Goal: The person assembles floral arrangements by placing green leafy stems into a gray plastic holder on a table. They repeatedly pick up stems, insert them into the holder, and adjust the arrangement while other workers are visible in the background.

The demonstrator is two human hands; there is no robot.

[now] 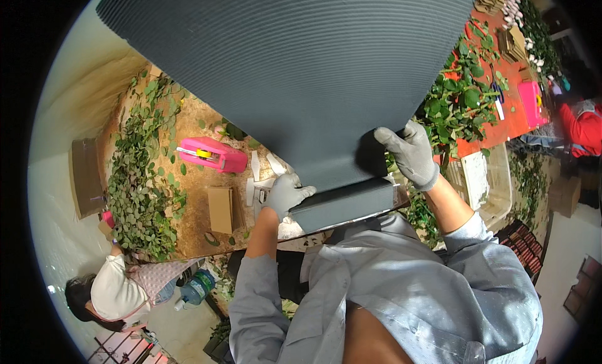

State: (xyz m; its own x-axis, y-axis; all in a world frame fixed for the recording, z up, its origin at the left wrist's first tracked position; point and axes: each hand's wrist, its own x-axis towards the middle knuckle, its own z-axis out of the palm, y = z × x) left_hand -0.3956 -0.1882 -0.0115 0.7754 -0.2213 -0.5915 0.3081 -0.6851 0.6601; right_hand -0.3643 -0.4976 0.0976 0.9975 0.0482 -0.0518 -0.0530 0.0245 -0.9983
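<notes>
Front and centre, a dark ribbed sheet (295,75) sweeps up from the table's near edge and out past the top of the view. At its near end, a dark panel (343,205) lies along that edge, right between the two gloves. The left hand (287,194) is at the panel's left end, thumb laid toward it; the right hand (411,155) is at the sheet's right side, fingers bent, thumb over the ribs. How firmly either one grips, I cannot tell.

Out left, white scraps (255,166), a pink dispenser (216,155) with a yellow disc, and cardboard (220,210) sit on the brown table (193,191), with a leaf heap (141,194) beyond. Over right, leafy stems (461,100) spread on a red surface (511,116), a pale crate (500,182) just below. Farther out: a white-sleeved person (119,292) lower left, a red-sleeved person (583,128) far right.
</notes>
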